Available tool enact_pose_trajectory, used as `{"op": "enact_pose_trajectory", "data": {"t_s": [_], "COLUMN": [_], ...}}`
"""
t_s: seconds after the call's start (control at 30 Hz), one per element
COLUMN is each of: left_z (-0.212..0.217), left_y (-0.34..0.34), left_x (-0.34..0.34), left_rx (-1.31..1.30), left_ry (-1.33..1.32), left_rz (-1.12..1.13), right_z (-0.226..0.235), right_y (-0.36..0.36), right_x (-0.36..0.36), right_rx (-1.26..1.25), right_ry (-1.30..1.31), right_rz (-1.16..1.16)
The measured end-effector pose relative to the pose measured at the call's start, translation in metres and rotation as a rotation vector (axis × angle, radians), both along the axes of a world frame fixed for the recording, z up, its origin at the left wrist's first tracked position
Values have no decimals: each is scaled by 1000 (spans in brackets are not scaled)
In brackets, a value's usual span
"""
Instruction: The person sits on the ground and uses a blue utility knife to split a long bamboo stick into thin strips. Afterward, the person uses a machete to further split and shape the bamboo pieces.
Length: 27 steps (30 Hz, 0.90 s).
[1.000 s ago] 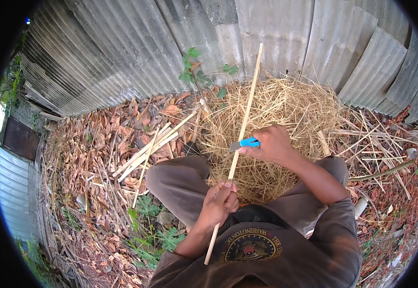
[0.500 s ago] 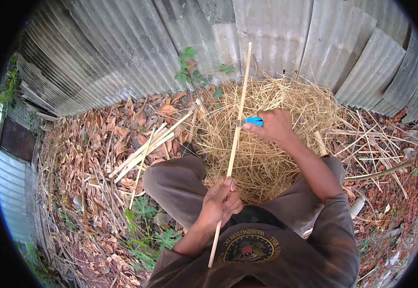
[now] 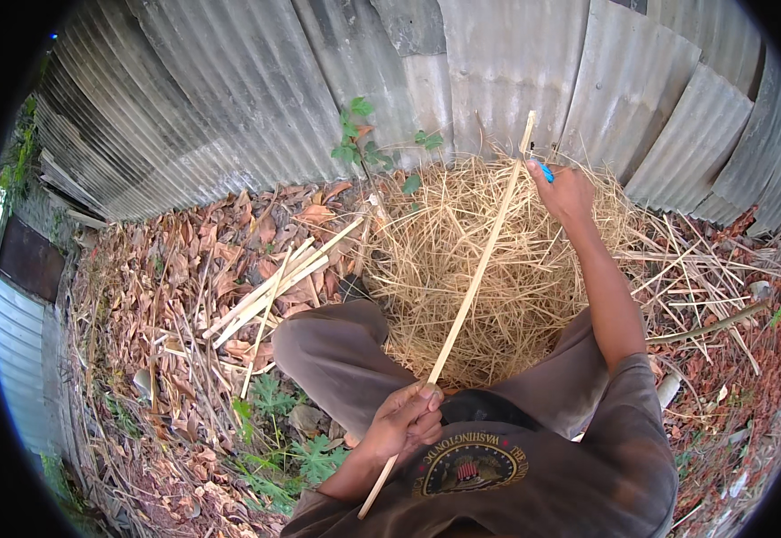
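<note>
1. Nearest, the left hand (image 3: 404,421) stays where it was a second ago, fingers curled tight around the lower part of the long bamboo strip (image 3: 471,300), whose bottom end pokes out below the fist over the dark shirt (image 3: 534,475).
2. Beyond the fist, the strip runs up and to the right across the bent knee (image 3: 328,354) and over the straw pile (image 3: 498,260); it now leans further right than before.
3. Farther out, the right hand (image 3: 563,190) has slid from the strip's middle up to its far tip, the arm now stretched nearly straight.
4. That hand is closed on a small blue-handled tool (image 3: 546,170), which sits just beside the strip's top end; whether it touches the strip cannot be told.
5. Left of the pile lie loose bamboo slats (image 3: 269,291) on dry leaves (image 3: 193,260), and behind everything stands the corrugated metal fence (image 3: 462,72).
</note>
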<state>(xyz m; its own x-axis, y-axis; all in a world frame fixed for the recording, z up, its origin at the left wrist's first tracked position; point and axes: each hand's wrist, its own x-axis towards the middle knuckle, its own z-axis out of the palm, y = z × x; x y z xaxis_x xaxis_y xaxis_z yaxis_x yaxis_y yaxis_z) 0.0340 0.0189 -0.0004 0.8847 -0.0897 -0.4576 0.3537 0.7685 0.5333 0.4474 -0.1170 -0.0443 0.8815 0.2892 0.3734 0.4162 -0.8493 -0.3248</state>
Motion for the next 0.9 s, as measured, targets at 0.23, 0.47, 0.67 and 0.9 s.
{"op": "enact_pose_trajectory", "data": {"t_s": [0.23, 0.47, 0.67, 0.9], "left_z": [-4, 6, 16, 4], "left_y": [12, 20, 38, 38], "left_x": [-37, -51, -84, -83], "left_rx": [60, 124, 144, 202], "left_ry": [58, 164, 255, 223], "left_rz": [-86, -105, -95, -12], "right_z": [-19, -62, -68, -109], "right_y": [-24, -43, -114, -184], "right_x": [23, 46, 93, 31], "right_rx": [-91, -230, -60, -171], "right_ry": [-107, -280, 85, 281], "right_rz": [18, 144, -358, -358]}}
